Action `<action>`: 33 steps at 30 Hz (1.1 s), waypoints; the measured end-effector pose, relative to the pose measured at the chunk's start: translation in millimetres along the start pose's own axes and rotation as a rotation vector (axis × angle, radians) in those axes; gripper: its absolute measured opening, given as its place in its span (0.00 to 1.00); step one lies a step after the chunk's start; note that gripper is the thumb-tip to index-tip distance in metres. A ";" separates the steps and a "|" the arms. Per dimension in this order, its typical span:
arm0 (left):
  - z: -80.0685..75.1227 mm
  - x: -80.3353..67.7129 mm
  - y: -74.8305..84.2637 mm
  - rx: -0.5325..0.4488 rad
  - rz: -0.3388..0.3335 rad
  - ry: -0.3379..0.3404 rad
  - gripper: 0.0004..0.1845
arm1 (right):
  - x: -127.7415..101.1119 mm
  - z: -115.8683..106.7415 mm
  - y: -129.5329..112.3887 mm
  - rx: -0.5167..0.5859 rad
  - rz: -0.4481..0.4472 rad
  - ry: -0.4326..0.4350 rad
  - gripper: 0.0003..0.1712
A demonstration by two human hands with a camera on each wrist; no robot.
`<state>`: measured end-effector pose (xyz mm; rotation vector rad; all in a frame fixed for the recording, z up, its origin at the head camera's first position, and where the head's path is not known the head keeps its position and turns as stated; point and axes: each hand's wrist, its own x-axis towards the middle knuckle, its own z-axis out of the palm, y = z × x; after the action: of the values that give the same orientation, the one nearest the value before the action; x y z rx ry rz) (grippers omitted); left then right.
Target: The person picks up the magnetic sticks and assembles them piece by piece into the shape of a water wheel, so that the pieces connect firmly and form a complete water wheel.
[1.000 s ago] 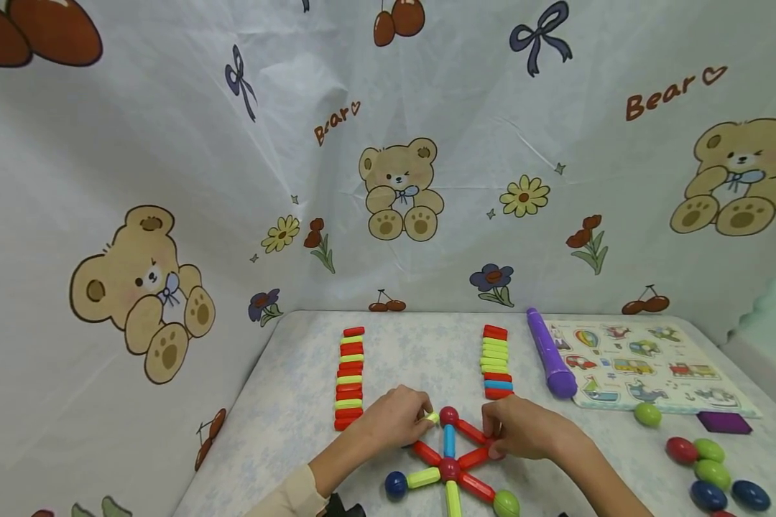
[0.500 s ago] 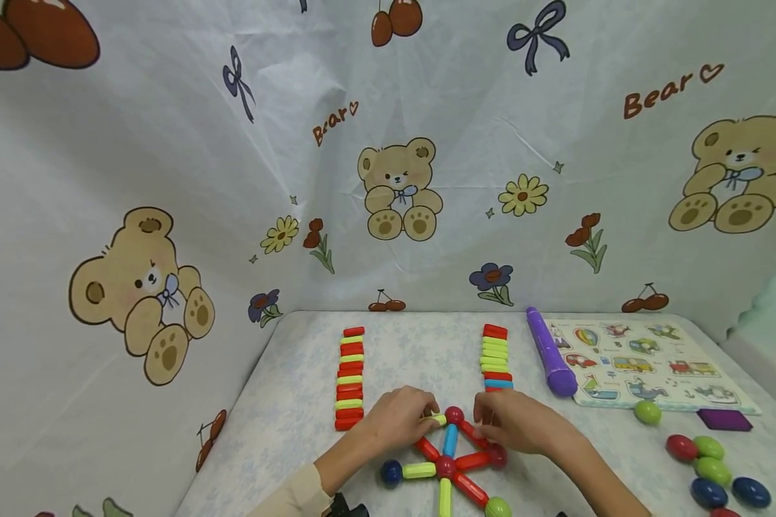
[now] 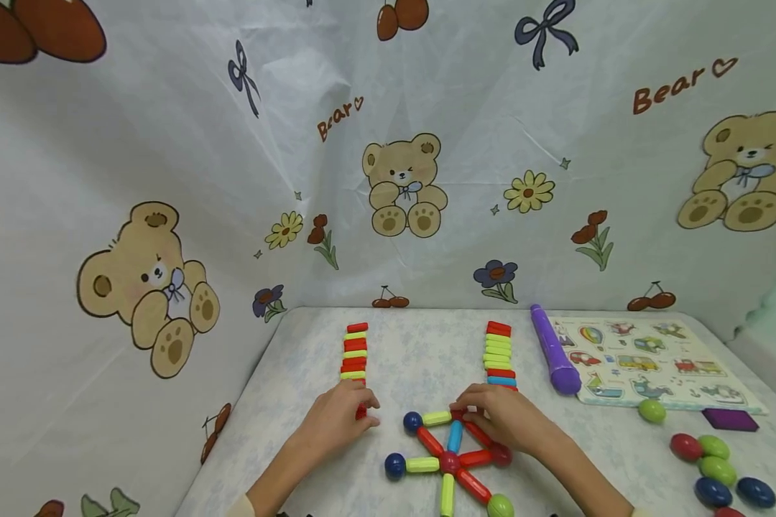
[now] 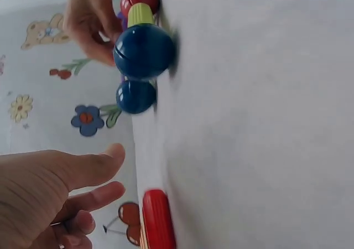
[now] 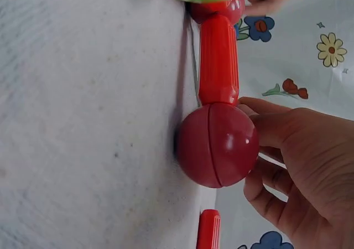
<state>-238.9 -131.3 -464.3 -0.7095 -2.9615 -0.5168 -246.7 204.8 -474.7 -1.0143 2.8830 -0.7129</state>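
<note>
A flat figure of sticks and balls lies on the table around a red centre ball (image 3: pixel 450 462). My right hand (image 3: pixel 465 411) pinches the red ball (image 3: pixel 458 414) at the figure's top. A yellow-green stick (image 3: pixel 436 418) runs from there to a blue ball (image 3: pixel 412 421). In the right wrist view my right hand (image 5: pixel 265 155) curls beside another red ball (image 5: pixel 217 145) on a red stick (image 5: pixel 218 61). My left hand (image 3: pixel 365 416) hovers with loose fingers at the near end of the left row of sticks (image 3: pixel 354 355). In the left wrist view my left hand (image 4: pixel 113 171) is just off a red stick (image 4: pixel 157 218).
A second row of sticks (image 3: pixel 499 355) lies behind my right hand. A purple cylinder (image 3: pixel 552 352) and a picture puzzle board (image 3: pixel 647 362) sit to the right, with several loose balls (image 3: pixel 711 467) nearer. A printed curtain (image 3: pixel 388 179) closes the back and left.
My left hand let go of the yellow-green stick and moved left to the stick row. A blue ball now caps that stick. My right hand shifted up to the top red ball.
</note>
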 end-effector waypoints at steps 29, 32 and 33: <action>13.6 -9.2 2.6 -0.044 -0.078 0.011 0.09 | -10.5 -21.8 9.3 0.161 0.048 -0.130 0.08; 16.3 -1.8 13.8 -0.090 -0.087 -0.003 0.09 | -10.3 -22.3 9.1 0.153 0.045 -0.131 0.08; 17.4 0.8 17.5 -0.109 -0.085 -0.008 0.10 | -10.4 -22.3 8.9 0.149 0.046 -0.133 0.08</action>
<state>-231.4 -110.5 -475.2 -0.5966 -3.0007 -0.6874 -247.1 226.4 -459.9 -0.9370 2.6858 -0.8110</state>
